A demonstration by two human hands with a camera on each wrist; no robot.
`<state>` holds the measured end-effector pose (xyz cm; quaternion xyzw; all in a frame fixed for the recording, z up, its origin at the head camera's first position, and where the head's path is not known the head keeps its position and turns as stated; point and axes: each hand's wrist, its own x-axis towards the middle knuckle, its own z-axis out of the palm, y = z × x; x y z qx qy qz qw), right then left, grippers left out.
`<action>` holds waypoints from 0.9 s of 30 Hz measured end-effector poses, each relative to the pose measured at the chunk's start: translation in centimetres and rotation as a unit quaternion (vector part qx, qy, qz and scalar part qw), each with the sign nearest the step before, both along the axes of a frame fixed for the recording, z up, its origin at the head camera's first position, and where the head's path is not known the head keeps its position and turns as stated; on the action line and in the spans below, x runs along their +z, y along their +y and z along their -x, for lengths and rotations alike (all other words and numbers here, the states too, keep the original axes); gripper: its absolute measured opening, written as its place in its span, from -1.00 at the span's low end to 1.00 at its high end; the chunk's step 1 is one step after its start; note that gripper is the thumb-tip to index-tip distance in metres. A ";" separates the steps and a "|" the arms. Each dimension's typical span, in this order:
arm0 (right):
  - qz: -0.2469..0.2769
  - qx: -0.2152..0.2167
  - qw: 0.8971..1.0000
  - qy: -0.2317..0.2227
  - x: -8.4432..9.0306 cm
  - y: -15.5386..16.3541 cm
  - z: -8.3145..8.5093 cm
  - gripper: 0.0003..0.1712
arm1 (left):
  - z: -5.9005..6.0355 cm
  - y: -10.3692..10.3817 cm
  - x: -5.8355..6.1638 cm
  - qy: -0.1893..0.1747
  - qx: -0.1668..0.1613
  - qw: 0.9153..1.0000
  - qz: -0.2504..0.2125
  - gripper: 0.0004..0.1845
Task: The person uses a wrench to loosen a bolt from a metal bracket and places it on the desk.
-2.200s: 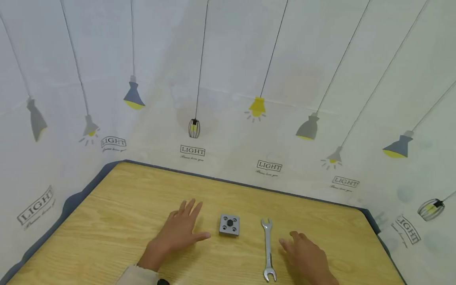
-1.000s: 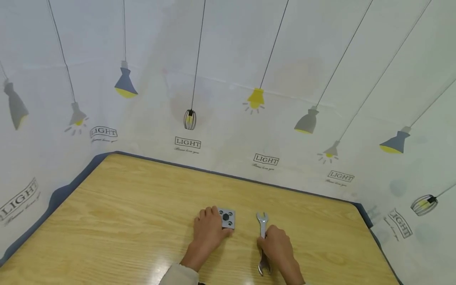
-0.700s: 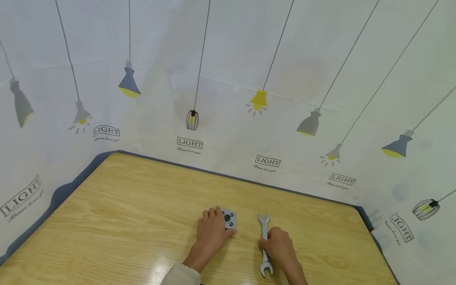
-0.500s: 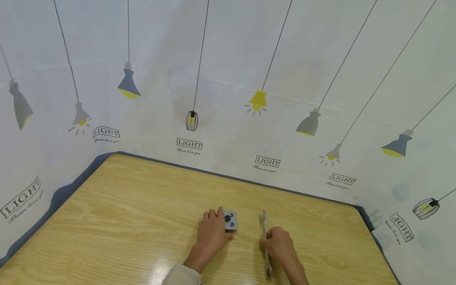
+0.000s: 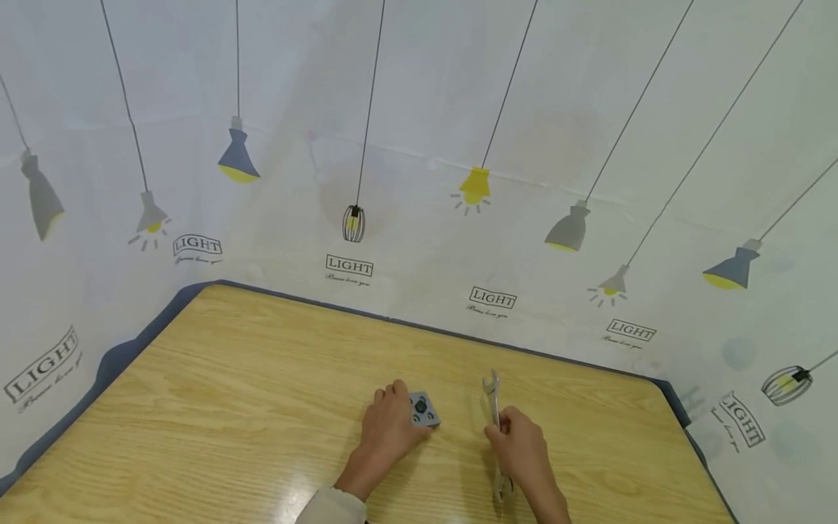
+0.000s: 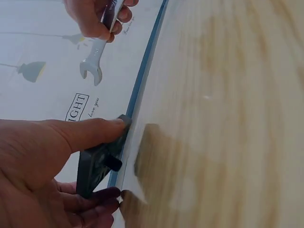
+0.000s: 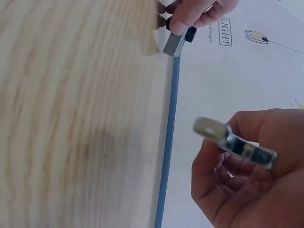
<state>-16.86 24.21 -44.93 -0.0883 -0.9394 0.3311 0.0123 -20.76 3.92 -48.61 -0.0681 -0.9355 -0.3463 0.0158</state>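
Note:
My left hand (image 5: 386,428) grips a small square grey metal block (image 5: 428,413), thumb on its near edge and fingers over its left side. The block has round holes near its corners and a black bolt (image 6: 113,163) standing out from its middle. To the right, my right hand (image 5: 525,445) holds a silver double open-ended wrench (image 5: 492,391) by the middle of its shaft, between thumb and curled fingers. One open end points away from me, and the wrench is up off the table, as the right wrist view shows. The wrench and block are apart.
The light wooden table (image 5: 262,349) has a dark blue edging (image 5: 386,317) along its back and sides. Behind it hangs a pale curtain (image 5: 419,94) printed with lamps and the word LIGHT.
Both hands, at first spread beside the things, moved in. The left took hold of the block, which is now turned slightly. The right grasped the wrench, rolled it and raised it.

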 end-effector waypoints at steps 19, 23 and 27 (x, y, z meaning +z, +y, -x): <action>0.012 -0.005 0.989 0.149 -1.0 -2.3 -0.3 -0.72 | -0.1 -1.3 2.8 0.076 -0.016 0.988 -0.132 -0.26; -0.006 0.018 0.982 0.190 -0.9 -2.6 -0.3 -0.66 | -0.2 -1.6 3.3 0.096 -0.026 0.985 -0.141 -0.26; -0.023 0.046 0.970 0.240 -0.8 -2.8 -0.5 -0.64 | -0.2 -1.9 3.8 0.114 -0.034 0.982 -0.147 -0.25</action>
